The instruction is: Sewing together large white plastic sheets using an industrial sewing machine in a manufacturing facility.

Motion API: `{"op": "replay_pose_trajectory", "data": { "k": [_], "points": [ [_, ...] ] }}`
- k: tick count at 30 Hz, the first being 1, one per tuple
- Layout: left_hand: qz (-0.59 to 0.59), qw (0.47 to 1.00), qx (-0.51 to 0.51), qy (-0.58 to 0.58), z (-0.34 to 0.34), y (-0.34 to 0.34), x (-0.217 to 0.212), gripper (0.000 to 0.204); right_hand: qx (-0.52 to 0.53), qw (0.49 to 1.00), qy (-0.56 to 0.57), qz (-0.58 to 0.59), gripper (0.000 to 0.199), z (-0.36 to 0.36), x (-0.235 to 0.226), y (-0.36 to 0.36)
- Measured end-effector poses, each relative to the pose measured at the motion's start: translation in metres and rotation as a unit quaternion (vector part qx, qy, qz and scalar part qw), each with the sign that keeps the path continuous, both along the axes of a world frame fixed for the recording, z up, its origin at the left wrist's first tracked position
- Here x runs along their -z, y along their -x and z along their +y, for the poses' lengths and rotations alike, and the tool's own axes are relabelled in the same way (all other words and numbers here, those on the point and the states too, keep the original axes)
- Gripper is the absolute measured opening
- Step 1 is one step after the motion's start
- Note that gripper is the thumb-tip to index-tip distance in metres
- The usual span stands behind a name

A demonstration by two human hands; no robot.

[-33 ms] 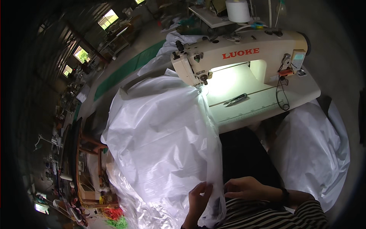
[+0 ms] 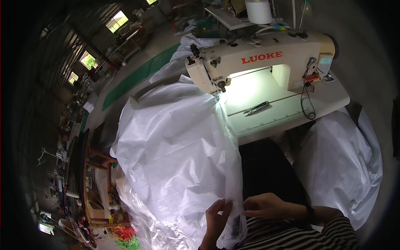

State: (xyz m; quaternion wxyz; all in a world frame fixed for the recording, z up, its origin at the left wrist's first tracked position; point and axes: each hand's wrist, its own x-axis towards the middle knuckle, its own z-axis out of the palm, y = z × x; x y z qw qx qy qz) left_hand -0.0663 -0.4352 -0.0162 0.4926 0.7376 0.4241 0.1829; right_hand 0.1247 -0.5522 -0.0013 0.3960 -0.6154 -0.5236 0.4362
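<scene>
In the head view, looking down on a large crumpled sheet of glossy white plastic-like material (image 2: 179, 146), spread from under the needle end of a cream-coloured sewing machine (image 2: 262, 46) to the lower edge. Pinching it near its lower right edge with the left hand (image 2: 218, 214), thumb and fingertips brought together. At the same edge with the right hand (image 2: 266, 206) too, fingers curled and nearly closed (gripping or merely touching, cannot tell). On the pale, smooth-topped desk (image 2: 327, 96), right of the needle end, small grey metal thread snips (image 2: 257, 108). At far right, more draped white sheeting (image 2: 337, 162). Behind the machine, a white cone of thread (image 2: 258, 12).
</scene>
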Motion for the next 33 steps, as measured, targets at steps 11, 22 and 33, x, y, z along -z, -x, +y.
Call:
{"op": "replay_pose_trajectory", "data": {
  "k": [11, 22, 33],
  "points": [
    [0.016, 0.956, -0.179, -0.231, 0.064, 0.042, -0.013, 0.014, -0.058, 0.998, -0.020, 0.023, 0.017, -0.026, 0.003, -0.026],
    [-0.128, 0.987, 0.096, 0.035, 0.013, 0.019, -0.048, 0.023, -0.091, 0.953, -0.273, -0.096, 0.019, 0.033, -0.036, 0.015],
    [-0.223, 0.948, -0.063, 0.219, 0.003, 0.021, -0.017, 0.011, -0.030, 0.952, 0.110, 0.285, 0.043, 0.050, 0.014, 0.007]
  ]
}}
